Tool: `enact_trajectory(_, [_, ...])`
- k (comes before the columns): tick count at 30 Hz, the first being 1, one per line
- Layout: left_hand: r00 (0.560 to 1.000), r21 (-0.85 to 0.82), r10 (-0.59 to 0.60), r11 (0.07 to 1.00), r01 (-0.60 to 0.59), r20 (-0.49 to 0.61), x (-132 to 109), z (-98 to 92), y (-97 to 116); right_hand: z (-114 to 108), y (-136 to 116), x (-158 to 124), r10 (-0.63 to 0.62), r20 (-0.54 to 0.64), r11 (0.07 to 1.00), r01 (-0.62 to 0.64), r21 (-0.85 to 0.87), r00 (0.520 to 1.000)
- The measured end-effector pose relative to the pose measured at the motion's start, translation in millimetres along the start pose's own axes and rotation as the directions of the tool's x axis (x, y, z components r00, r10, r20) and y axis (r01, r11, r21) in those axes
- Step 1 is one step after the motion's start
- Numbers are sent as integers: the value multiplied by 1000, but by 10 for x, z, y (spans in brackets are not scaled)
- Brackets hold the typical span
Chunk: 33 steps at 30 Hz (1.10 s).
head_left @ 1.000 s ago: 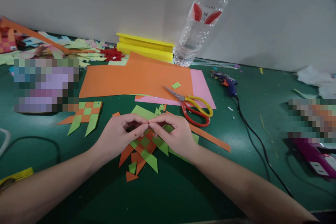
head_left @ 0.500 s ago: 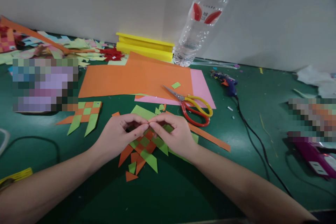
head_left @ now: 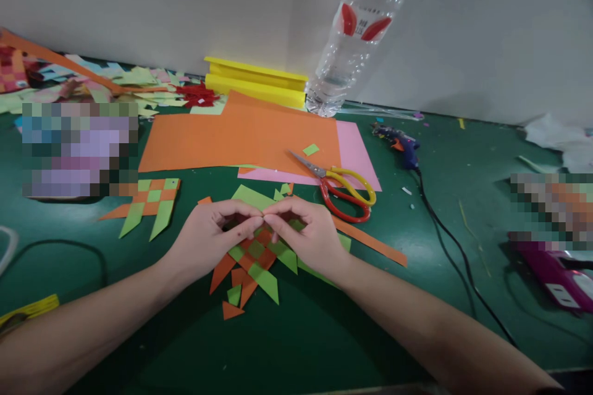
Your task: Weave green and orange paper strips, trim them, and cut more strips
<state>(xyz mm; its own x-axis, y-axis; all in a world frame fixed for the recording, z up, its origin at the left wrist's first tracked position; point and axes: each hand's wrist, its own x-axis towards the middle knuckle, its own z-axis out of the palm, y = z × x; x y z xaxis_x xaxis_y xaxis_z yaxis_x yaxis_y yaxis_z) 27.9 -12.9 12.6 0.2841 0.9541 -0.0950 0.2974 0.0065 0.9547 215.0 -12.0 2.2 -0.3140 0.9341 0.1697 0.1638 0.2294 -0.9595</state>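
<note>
Fingertips meet over a woven orange and green paper piece (head_left: 256, 250) on the table. My left hand (head_left: 210, 234) is pinched shut, thumb against forefinger. My right hand (head_left: 310, 234) pinches at the same spot, its tips touching the left ones. Whatever lies between them is too small to make out. The upper part of the woven piece is hidden under the hands; its strip ends point toward me. Small cut scraps, such as an orange triangle (head_left: 232, 310), lie at its lower edge. Red and yellow handled scissors (head_left: 321, 173) rest just beyond my right hand.
Orange sheets (head_left: 194, 142) over pink paper (head_left: 354, 154) lie behind the hands. A finished-looking woven fish (head_left: 152, 197) is at left. A glue gun (head_left: 404, 149) with a cord lies right. A water bottle (head_left: 352, 49) and yellow folded strip (head_left: 254, 86) stand by the wall.
Almost nothing differs. Both hands keep their pinch at the same place above the woven paper, and the things around them have not moved.
</note>
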Motion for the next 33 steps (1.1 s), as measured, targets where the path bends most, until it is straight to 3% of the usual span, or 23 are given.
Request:
enact_trajectory(9, [1000,24,-21,1000,21,21,-4,10,35,0,-35,-1,20,7,999,-20,-48,1000])
enact_trajectory(18, [999,-21,-36,999,36,16,-7,-5,49,1,-1,-3,28,-10,997,-27,70,1000])
enact_trajectory(33, [1000,37,-28,999,28,-1,-3,-8,59,6,-18,-10,61,-11,998,-61,-1,998])
